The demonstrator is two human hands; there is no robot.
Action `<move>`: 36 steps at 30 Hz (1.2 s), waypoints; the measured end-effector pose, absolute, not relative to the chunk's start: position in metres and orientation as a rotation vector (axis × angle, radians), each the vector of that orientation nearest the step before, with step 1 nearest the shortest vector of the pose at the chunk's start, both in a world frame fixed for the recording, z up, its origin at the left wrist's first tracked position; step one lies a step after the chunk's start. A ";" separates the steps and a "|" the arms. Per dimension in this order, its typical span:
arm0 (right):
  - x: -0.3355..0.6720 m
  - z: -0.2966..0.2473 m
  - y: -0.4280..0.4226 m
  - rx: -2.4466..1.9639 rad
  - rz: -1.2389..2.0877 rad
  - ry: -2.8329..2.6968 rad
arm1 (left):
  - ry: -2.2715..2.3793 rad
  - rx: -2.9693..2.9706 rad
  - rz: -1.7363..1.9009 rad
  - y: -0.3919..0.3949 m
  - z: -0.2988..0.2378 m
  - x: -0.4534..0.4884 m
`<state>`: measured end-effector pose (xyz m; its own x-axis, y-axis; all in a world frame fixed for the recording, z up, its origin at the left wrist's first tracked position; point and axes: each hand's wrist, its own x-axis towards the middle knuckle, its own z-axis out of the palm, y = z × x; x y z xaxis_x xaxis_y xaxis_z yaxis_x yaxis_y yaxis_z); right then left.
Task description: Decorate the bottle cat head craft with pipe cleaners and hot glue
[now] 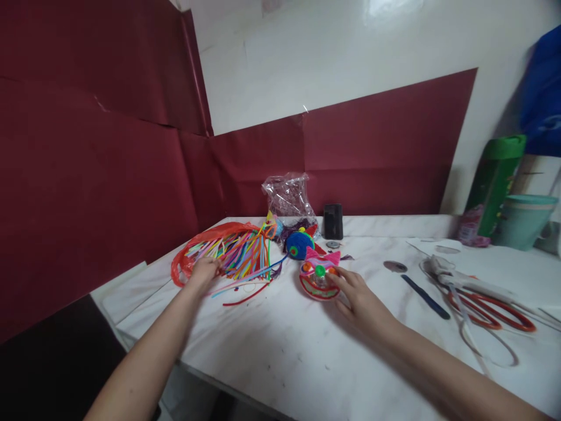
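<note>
My left hand (203, 273) reaches into a bundle of coloured pipe cleaners (239, 254) that lies in a red plastic bag (184, 257) on the white table (307, 351); its fingers curl among the strands, and what they grip is hidden. My right hand (357, 295) rests on the table with fingers spread, its fingertips touching a small pink and red cat-face craft (319, 275). A blue woolly ball (299, 244) sits just behind the craft.
A clear bag (289, 197) and a dark box (333, 221) stand by the maroon wall. At right lie a blue tool (426, 297), red-handled scissors (491, 307), a glue gun (451, 275), a green bottle (493, 184) and a teal tub (523, 221).
</note>
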<state>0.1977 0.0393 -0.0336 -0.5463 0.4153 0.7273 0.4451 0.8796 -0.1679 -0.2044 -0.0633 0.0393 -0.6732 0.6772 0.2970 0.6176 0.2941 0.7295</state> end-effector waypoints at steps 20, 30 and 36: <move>0.208 0.007 0.011 -0.484 0.017 -2.026 | 1.521 0.678 2.087 -0.068 0.053 -0.156; 0.186 0.000 -0.023 -0.370 1.542 -2.056 | 1.533 1.518 1.168 -0.135 0.001 -0.012; 0.187 0.010 -0.027 -0.612 1.445 -1.824 | 2.130 1.906 0.873 -0.135 0.000 -0.046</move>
